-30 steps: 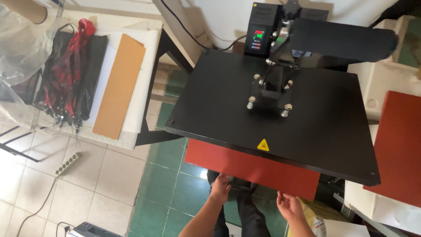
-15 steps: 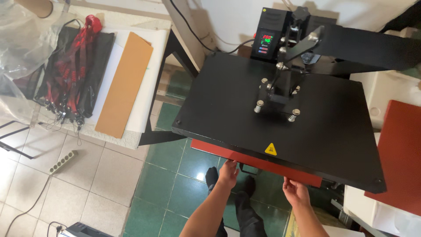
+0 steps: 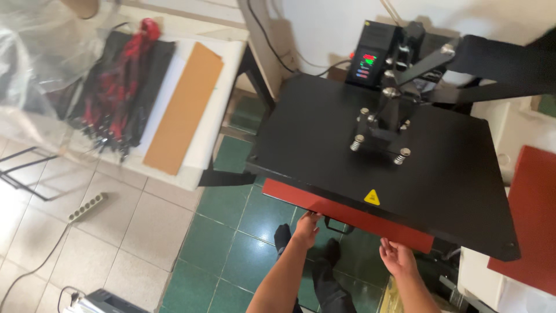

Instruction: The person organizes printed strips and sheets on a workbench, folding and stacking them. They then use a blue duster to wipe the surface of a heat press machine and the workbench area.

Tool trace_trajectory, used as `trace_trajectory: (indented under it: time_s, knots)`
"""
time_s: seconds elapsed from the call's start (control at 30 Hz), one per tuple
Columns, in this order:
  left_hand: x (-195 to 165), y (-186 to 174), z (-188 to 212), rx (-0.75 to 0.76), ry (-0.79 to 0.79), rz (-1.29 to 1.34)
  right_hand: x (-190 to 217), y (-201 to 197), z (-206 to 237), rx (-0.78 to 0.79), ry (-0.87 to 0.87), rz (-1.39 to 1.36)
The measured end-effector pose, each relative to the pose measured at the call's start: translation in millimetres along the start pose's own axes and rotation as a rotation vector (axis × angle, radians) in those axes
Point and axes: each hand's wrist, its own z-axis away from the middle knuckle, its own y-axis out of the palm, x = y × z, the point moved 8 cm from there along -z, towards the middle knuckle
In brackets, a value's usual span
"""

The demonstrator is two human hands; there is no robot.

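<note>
1. The heat press (image 3: 399, 168) fills the right half of the room from where I stand: its big black top plate lies flat and swung over the base, with the handle arm and the small control box (image 3: 369, 55) lit at the back.
2. Under the plate, the red pad (image 3: 341, 214) shows only as a narrow strip along the near edge. Most of it is covered, so the plate looks nearly lined up over it. I see nothing laid on the pad.
3. To the left, a white table (image 3: 202, 150) holds a long brown board (image 3: 185, 107) and a bundle of black and red straps (image 3: 119, 95), well apart from the press.
4. A second red sheet (image 3: 530, 220) lies on the surface at far right.
5. The left hand (image 3: 306, 228) reaches up to the near edge of the red pad, fingers touching its underside; I cannot tell if it grips.
6. The right hand (image 3: 397, 258) hovers just below the pad, open, palm up, holding nothing.
7. A white power strip (image 3: 87, 207) lies on the tiled floor.
</note>
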Motion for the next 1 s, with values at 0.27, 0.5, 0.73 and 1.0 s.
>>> trace_trajectory:
  time_s: [0.27, 0.5, 0.73, 1.0]
  knots:
    - [-50, -17, 78, 0.122, 0.540, -0.951, -7, 22, 40, -0.130, -0.040, 0.725]
    - [-58, -106, 178, 0.056, 0.678, -0.796, -82, 92, 105, 0.136, 0.041, 0.784]
    - [-91, -245, 293, -0.355, 0.829, -0.596, -180, 198, 136, 0.340, -0.223, 1.234]
    - [-137, -453, 404, -0.761, 0.957, -0.341, -367, 384, 165, 0.788, -0.445, 1.535]
